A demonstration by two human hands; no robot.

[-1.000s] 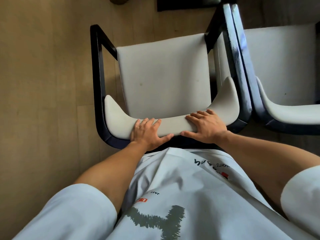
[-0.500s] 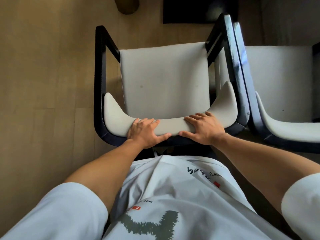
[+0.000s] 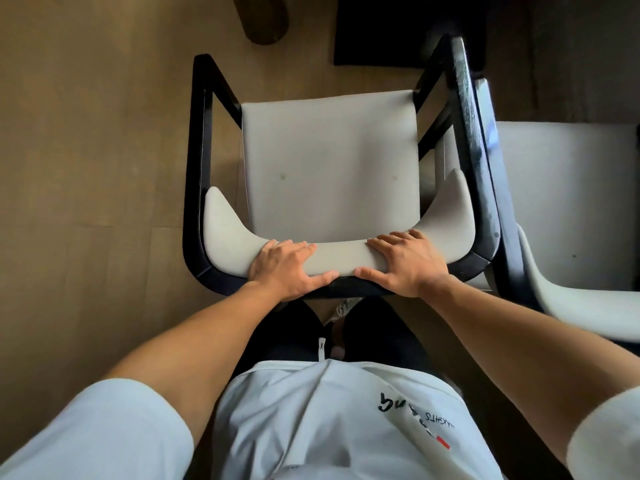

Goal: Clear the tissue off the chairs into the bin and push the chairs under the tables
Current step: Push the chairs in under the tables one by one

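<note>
The main risk is a scrape or jam: the chair (image 3: 330, 164) stands tight against a second chair (image 3: 568, 209) just outside the right hand (image 3: 407, 263), their dark arms touching or nearly so, and an uneven shove from one hand would probably twist the frame into it. A table leg (image 3: 265, 19) ahead of the left hand (image 3: 285, 268) could also catch the front corner.

Both hands lie on top of the padded backrest (image 3: 341, 256), fingers draped forward over the pad and thumbs along its near edge, left and right of centre, holding it lightly. The seat lies directly beyond the fingers, and no tissue shows on it.
</note>
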